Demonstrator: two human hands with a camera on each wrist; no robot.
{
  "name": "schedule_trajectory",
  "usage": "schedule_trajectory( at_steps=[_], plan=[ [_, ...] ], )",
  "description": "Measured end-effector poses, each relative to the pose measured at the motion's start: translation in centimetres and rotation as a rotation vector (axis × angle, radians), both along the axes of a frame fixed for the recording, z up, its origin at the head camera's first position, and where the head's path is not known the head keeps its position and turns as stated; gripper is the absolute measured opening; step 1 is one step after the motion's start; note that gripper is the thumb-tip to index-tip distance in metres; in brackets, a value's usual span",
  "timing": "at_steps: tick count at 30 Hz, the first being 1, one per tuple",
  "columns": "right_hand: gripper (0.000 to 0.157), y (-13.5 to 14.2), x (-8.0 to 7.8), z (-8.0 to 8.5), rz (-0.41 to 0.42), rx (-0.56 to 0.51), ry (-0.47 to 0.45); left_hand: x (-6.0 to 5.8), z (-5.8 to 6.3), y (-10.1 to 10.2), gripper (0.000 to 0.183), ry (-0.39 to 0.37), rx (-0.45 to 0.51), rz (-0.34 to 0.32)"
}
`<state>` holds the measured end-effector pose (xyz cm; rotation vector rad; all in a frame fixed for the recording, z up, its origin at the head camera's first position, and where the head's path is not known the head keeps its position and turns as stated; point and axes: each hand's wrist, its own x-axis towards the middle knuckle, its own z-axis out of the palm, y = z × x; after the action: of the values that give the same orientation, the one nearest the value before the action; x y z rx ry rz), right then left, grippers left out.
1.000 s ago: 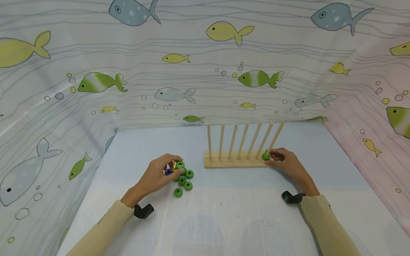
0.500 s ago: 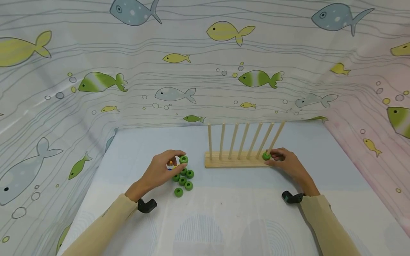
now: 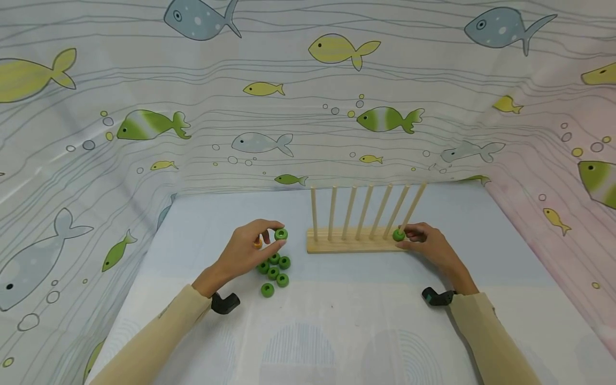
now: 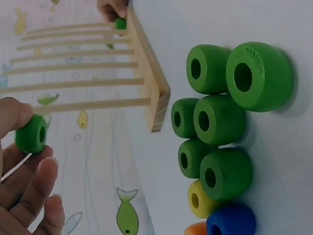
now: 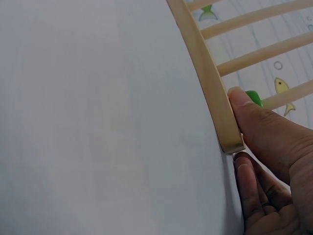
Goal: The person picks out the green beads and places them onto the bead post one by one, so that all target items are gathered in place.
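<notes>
- Fingers (image 4: 41, 183) of the left hand (image 3: 244, 247), left of the wooden peg rack (image 3: 351, 246), pinch a lifted green bead (image 3: 281, 234) between thumb and forefinger tips; the others are loosely bent.
- Six loose green beads (image 3: 273, 273) lie on the table (image 3: 308, 305), left of the rack and nearer the wearer than its base. A yellow bead (image 4: 198, 199), a blue bead (image 4: 232, 221) and an orange bead (image 4: 196, 228) adjoin them on the side farther from the rack.
- That lifted bead hangs near the rack's left end, apart from it, with its hole seemingly in line with the pegs. From these fingertips, the leftmost peg (image 3: 314, 214) lies to the right, and the left hand is nearer to it.
- Serving as holder, the rack runs lengthwise left to right with seven upright pegs; its rightmost peg (image 3: 412, 208) carries a seated green bead (image 3: 398, 235) at the foot.
- At the rack's right end, the right hand (image 3: 425, 239) grips the base; whether it also touches that bead, I cannot tell.
</notes>
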<state>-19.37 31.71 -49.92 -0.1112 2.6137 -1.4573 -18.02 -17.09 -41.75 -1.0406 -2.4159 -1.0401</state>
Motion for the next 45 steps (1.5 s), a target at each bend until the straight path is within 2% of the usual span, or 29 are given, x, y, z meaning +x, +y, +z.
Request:
schedule_trajectory(
  at_steps=[7, 23, 36, 45],
  plan=[
    [0.064, -0.2, 0.1, 0.3, 0.000, -0.009, -0.001, -0.6, 0.7, 0.5, 0.034, 0.064, 0.018, -0.020],
    [0.067, -0.3, 0.2, 0.4, 0.014, 0.008, 0.003, -1.5, 1.9, 1.3, 0.034, 0.066, 0.014, -0.054],
    [0.068, -0.2, 0.3, 0.4, 0.008, -0.027, -0.011, -2.2, 3.1, 2.3, 0.034, 0.127, 0.012, -0.086],
    [0.068, -0.2, 0.3, 0.4, 0.004, -0.009, -0.004, -2.7, 3.8, 2.9, 0.033, 0.147, 0.030, -0.106]
  ],
)
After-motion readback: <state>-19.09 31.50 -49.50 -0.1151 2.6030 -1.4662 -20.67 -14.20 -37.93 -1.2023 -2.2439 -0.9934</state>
